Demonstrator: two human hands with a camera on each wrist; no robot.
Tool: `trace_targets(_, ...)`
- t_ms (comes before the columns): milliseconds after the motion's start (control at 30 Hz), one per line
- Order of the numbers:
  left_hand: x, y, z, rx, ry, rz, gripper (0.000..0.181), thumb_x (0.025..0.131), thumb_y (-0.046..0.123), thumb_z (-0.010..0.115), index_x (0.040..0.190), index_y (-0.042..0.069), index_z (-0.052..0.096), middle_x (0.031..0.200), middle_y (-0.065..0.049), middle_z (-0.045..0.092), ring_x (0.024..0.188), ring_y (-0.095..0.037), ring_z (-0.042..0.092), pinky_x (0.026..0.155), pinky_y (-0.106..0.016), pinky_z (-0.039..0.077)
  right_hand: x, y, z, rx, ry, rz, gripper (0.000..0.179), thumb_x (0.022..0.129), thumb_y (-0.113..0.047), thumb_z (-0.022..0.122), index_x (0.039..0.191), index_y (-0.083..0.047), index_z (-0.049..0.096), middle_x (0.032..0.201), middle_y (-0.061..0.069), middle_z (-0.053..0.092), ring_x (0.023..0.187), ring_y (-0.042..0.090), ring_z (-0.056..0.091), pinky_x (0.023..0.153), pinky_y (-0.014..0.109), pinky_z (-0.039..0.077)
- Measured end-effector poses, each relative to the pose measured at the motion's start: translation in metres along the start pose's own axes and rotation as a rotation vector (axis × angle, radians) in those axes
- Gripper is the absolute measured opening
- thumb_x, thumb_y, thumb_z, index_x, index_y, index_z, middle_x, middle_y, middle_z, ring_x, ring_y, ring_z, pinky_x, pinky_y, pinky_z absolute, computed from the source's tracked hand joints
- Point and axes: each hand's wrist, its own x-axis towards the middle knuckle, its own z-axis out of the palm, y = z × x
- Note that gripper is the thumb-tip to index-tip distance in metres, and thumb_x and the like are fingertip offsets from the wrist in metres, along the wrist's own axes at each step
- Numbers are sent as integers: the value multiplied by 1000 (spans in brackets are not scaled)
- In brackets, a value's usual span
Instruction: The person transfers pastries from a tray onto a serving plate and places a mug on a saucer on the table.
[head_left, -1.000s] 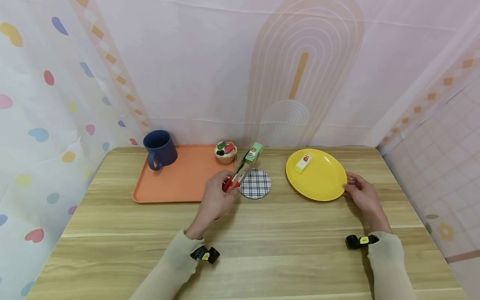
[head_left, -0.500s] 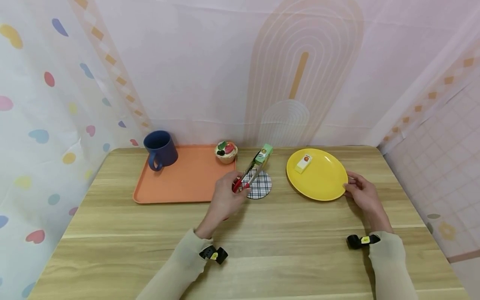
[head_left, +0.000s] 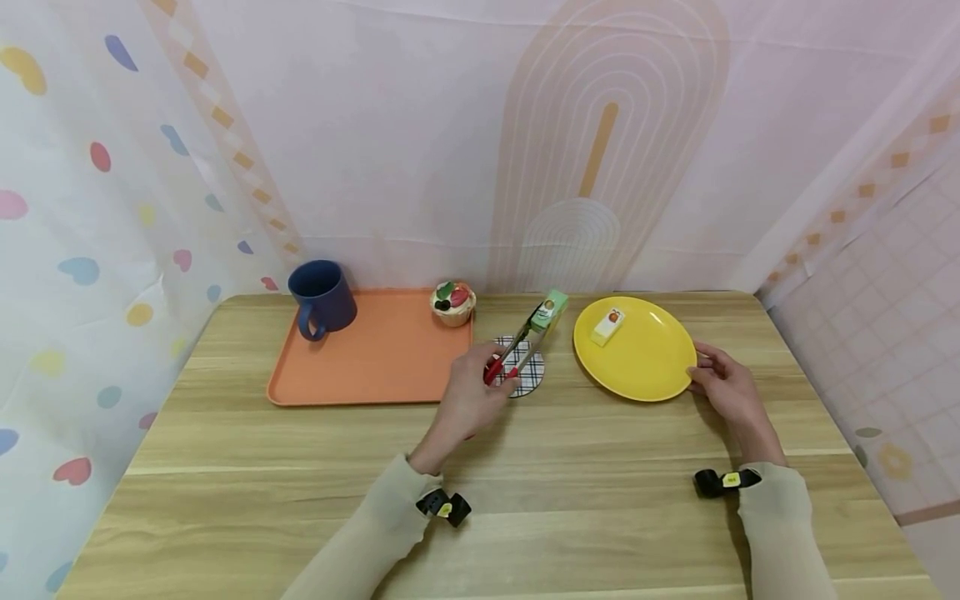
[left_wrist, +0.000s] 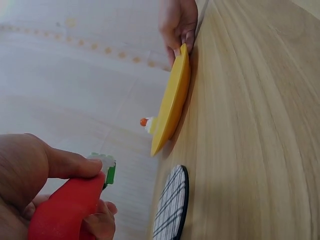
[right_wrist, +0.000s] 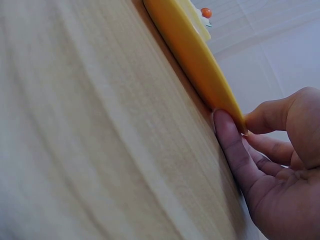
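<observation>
My left hand (head_left: 474,396) grips red-handled tongs (head_left: 498,367), and a green toy cake slice (head_left: 552,308) is held between their tips. The slice hangs above the table, between the round checked coaster (head_left: 531,373) and the yellow plate (head_left: 652,358). In the left wrist view the red handle (left_wrist: 70,207) lies under the curled fingers, with part of the green slice (left_wrist: 111,172) showing beyond. My right hand (head_left: 729,392) pinches the plate's right rim between thumb and fingers. On the plate's left side sits a yellow-and-white cake slice (head_left: 607,326) topped with an orange ball.
An orange tray (head_left: 375,358) lies at the left, with a dark blue mug (head_left: 322,296) at its back left corner and a fruit-topped cupcake (head_left: 453,305) at its back right corner. A patterned cloth (head_left: 390,150) hangs behind the wooden table (head_left: 585,500).
My left hand has moved right with the tongs and the green slice, from beside the tray to over the coaster, closer to the plate. My right hand stays at the rim.
</observation>
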Motion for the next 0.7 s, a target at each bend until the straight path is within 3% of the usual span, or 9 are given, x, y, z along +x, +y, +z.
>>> trace_targets(167,2,2,6,0,-15,24,34,86,10,80,117,4,69,91,-16,63,80,-21,50,67,-30,37,-1,-1,0,-6,3,0,55,106,-12,53,158,-2,35,118,2,53,89,-8,59,79,16,56)
trace_targets(400,3,7,11,-4,-47,27,39,87,10,80,122,2,67,106,-14,68,91,-23,56,75,-32,44,-3,-4,2,-15,7,17,55,106,-13,52,158,-3,35,118,3,52,90,-7,57,79,15,56)
trace_targets(700,4,13,21,32,-83,34,35,88,13,78,120,4,67,103,-12,67,91,-22,56,75,-34,46,-5,-6,2,-20,14,9,55,106,-13,52,157,-1,36,118,3,52,90,-7,58,80,15,56)
